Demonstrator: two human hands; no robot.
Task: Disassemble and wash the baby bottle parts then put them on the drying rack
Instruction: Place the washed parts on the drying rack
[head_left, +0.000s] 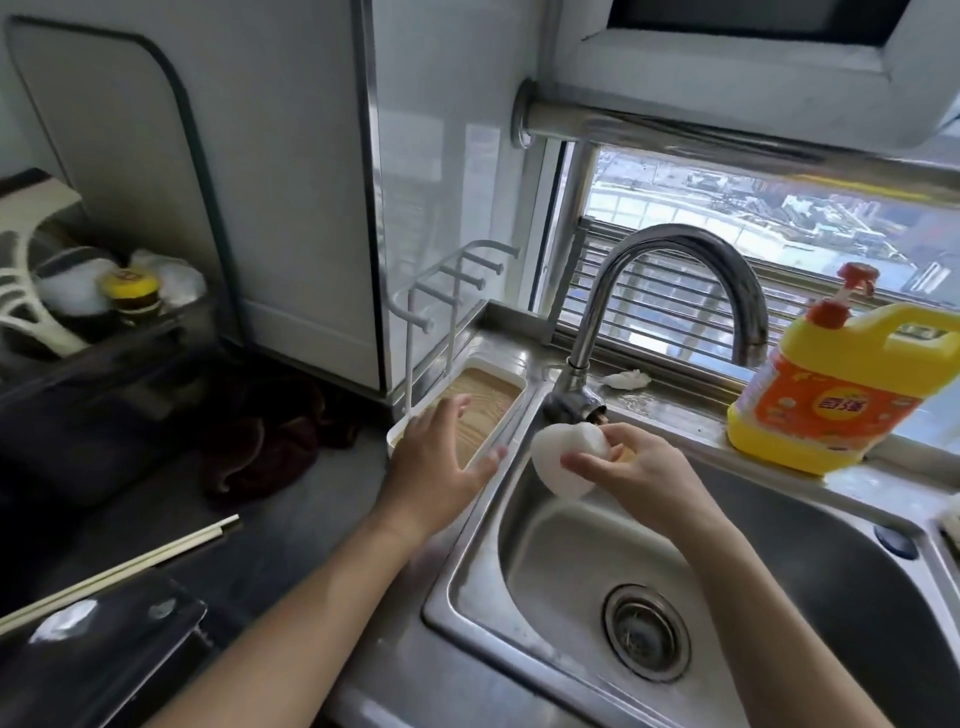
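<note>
While the right hand (639, 467) grips a white bottle part (566, 457), thumb and fingers curled round its rim, the part sits at centre frame, over the back left corner of the sink (571, 545). It is close below the tap's base.
- An amber patch shows between the fingers; what it is cannot be told.
- The part is probably held over the basin so drips fall in the sink, not on the counter.
- It is not under the spout of the tap (675, 249), which ends further right. No stream of water visible.

Left hand (441, 447): open, fingers spread and straight, holding nothing. It lies just left of the part, over the wood-lined tray of the drying rack (496, 365). Contact with the tray is not clear. Likely ready to steady the rack or to take the part.

Rack: white pegs stand upright at its far end, nothing hung on them. It is set against the sink's left edge, a short carry from the basin.

Further out: a yellow detergent jug (821, 395) on the sill ledge at right, within reach. Chopsticks (130, 566) lie at lower left, a dark cloth (270, 441) left of the rack.

Judgement: washing unfinished, nothing racked yet.
</note>
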